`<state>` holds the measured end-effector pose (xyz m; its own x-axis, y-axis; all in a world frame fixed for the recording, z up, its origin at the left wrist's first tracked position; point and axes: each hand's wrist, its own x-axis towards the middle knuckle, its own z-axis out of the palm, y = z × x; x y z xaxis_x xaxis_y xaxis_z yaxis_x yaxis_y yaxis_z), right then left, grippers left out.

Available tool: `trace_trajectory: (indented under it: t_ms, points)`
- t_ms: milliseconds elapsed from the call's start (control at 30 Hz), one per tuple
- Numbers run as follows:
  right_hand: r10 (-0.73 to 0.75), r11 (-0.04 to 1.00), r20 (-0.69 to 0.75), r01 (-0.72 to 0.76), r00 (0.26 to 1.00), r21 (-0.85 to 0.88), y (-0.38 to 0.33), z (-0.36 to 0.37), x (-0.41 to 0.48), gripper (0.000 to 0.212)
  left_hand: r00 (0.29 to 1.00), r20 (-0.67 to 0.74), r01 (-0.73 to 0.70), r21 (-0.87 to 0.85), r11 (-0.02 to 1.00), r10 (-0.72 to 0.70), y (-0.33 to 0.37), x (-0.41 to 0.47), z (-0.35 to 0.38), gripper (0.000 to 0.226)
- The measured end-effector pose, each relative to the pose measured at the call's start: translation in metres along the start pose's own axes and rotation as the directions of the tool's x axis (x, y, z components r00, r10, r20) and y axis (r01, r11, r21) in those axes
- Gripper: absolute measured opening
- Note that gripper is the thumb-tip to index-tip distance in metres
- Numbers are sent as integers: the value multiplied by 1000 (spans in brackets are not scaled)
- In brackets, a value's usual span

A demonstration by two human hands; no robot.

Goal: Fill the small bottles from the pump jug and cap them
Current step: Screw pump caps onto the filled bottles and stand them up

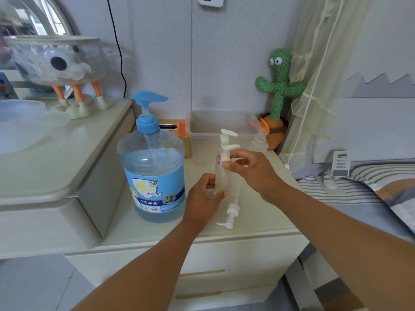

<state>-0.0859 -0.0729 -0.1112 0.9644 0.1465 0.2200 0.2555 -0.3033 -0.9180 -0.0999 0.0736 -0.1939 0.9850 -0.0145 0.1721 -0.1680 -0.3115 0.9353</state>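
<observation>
A big clear pump jug [153, 173] with a blue pump head and blue liquid stands on the cream nightstand [258, 223]. Just right of it my left hand [203, 198] grips the body of a small clear bottle [221, 176]. My right hand [253, 171] pinches the white pump cap [226, 153] on that bottle's neck. Behind it stands a second small bottle with a white pump cap [226, 135]. A loose white pump cap [231, 215] with its tube lies on the nightstand below my hands. A third small bottle [260, 142], uncapped, stands at the right of the box.
A clear plastic box [222, 124] with orange clips sits behind the bottles. A green cactus toy [279, 86] leans in the corner by a curtain. A higher cabinet [56, 153] with a bowl on legs stands at the left, and a bed [370, 194] at the right.
</observation>
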Motion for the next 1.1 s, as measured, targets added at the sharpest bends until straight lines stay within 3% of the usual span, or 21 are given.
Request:
trace_trajectory:
  t_ms: [100,233,400,533,700,900,1000,1100]
  points:
    - [32,999,-16,-32,999,34,3,3,2,23,1000,11,0,8,1000,0,0,0,0,28]
    - [11,992,66,-19,998,121,4,-3,-1,29,1000,17,3,7,1000,-3,-1,0,0,28]
    - [-3,999,42,1,999,41,4,-5,1,20,1000,25,8,25,1000,-9,-1,2,1,32]
    - [-9,999,8,10,1000,-39,1,-2,4,31,1000,20,11,31,999,-11,-1,2,1,30]
    - [-18,1000,137,21,990,-17,-1,-12,2,27,1000,20,6,22,1000,-6,-2,2,0,32]
    - [30,999,35,-29,999,-20,0,-3,7,27,1000,26,8,42,999,-9,-1,2,1,30]
    - [3,999,77,0,997,-45,0,-4,7,34,1000,23,8,34,999,-9,-1,2,0,30]
    - [-25,999,110,27,994,-17,0,-10,6,27,1000,22,8,28,1000,-8,-2,2,0,31]
